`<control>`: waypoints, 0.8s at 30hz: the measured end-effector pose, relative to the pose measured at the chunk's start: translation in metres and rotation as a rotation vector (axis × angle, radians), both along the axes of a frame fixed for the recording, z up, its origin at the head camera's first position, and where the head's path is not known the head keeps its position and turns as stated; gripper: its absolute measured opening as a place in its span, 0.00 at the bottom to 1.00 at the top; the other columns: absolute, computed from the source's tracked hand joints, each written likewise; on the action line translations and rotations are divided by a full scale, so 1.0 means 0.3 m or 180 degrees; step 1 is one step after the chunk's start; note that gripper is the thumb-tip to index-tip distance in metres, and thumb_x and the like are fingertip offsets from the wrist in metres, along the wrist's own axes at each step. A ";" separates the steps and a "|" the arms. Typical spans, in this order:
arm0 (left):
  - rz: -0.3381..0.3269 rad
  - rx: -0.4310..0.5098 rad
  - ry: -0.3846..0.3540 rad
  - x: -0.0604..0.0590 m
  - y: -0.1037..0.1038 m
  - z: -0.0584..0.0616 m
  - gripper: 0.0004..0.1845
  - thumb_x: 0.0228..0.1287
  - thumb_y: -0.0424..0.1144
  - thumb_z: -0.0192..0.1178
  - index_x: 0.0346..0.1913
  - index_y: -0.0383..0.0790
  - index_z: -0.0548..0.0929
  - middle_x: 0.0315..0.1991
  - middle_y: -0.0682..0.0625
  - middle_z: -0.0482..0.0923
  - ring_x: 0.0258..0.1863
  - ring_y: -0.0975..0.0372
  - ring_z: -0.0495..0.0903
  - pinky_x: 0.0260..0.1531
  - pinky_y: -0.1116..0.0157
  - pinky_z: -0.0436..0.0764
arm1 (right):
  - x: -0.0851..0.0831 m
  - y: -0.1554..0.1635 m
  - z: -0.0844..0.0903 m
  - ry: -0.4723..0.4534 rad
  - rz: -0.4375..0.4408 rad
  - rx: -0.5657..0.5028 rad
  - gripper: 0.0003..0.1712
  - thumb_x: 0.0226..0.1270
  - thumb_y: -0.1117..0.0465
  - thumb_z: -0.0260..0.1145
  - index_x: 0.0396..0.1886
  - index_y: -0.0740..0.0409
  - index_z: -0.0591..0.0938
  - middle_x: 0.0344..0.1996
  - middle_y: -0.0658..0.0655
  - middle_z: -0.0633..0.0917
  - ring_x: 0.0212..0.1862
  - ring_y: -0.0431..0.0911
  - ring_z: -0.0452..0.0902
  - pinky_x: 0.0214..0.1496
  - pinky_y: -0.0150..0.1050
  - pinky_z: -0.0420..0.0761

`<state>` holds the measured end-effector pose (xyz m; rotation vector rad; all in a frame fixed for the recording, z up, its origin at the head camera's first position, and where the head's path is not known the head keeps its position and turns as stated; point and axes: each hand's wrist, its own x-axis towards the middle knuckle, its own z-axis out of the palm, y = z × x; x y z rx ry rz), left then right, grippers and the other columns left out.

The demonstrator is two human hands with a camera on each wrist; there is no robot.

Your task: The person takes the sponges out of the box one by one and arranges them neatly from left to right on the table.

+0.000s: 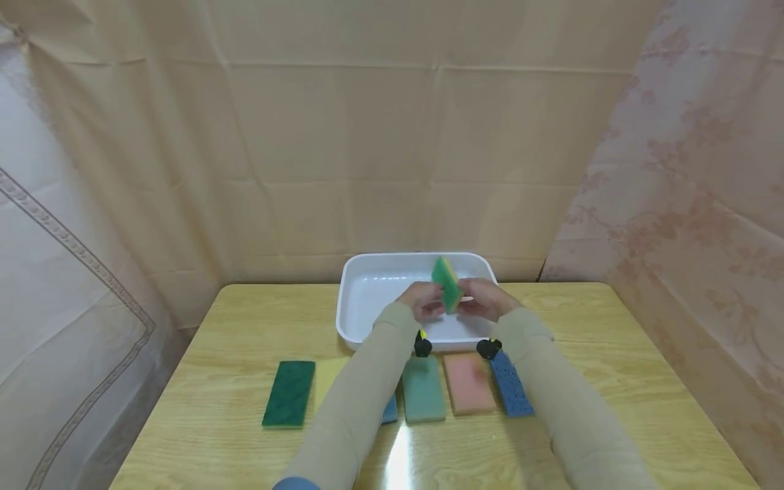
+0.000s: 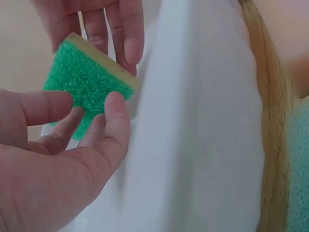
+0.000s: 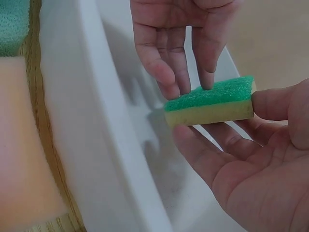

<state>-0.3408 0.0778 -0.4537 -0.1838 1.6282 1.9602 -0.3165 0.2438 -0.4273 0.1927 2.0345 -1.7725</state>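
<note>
Hands meet above a white rectangular plastic tray (image 1: 361, 299) at the far side of a pale wooden table (image 1: 202, 449), sharing a small green-and-yellow scouring sponge (image 1: 446, 282) held tilted in the air over the tray's near half. The person's left hand (image 1: 421, 300) pinches the sponge's green abrasive face between thumb and fingertips, while the right hand (image 1: 484, 298) grips the opposite end, thumb on one side and fingers (image 3: 193, 145) under the yellow foam layer. Both arms wear beige sleeves. In a row on the table in front of the tray lie a dark green flat scouring pad (image 1: 289, 393), a pale yellow sponge (image 1: 327, 382), a teal sponge (image 1: 424, 389), a pink sponge (image 1: 468, 383) and a blue porous sponge (image 1: 510, 385).
</note>
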 end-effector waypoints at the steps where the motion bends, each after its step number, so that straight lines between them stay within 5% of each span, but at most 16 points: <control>1: 0.0011 0.0034 -0.0014 -0.001 -0.002 -0.001 0.13 0.71 0.26 0.56 0.54 0.32 0.82 0.44 0.44 0.82 0.44 0.56 0.82 0.52 0.65 0.81 | 0.001 0.001 0.001 0.0002 0.0010 -0.0020 0.25 0.83 0.61 0.42 0.67 0.75 0.66 0.62 0.70 0.72 0.59 0.61 0.75 0.66 0.49 0.76; 10: 0.0107 0.0135 -0.0111 0.001 -0.019 0.005 0.13 0.67 0.25 0.57 0.52 0.27 0.81 0.39 0.44 0.80 0.33 0.59 0.79 0.33 0.71 0.81 | 0.006 0.005 0.011 0.0060 0.0000 -0.0168 0.25 0.84 0.61 0.42 0.69 0.75 0.65 0.55 0.66 0.75 0.56 0.57 0.77 0.67 0.50 0.74; 20: 0.0213 -0.0019 -0.0042 -0.007 -0.038 0.004 0.14 0.70 0.30 0.59 0.55 0.26 0.80 0.36 0.46 0.79 0.31 0.61 0.78 0.31 0.71 0.81 | 0.014 0.004 0.020 0.0098 0.0121 -0.0338 0.25 0.85 0.60 0.44 0.69 0.74 0.64 0.50 0.62 0.77 0.50 0.52 0.81 0.63 0.46 0.78; 24: 0.0214 -0.0056 0.0022 -0.011 -0.043 0.011 0.15 0.69 0.29 0.60 0.55 0.26 0.81 0.37 0.47 0.80 0.32 0.60 0.79 0.37 0.69 0.83 | 0.019 0.002 0.029 0.0098 0.0184 -0.0320 0.28 0.85 0.60 0.46 0.74 0.73 0.60 0.53 0.64 0.78 0.49 0.51 0.82 0.66 0.49 0.76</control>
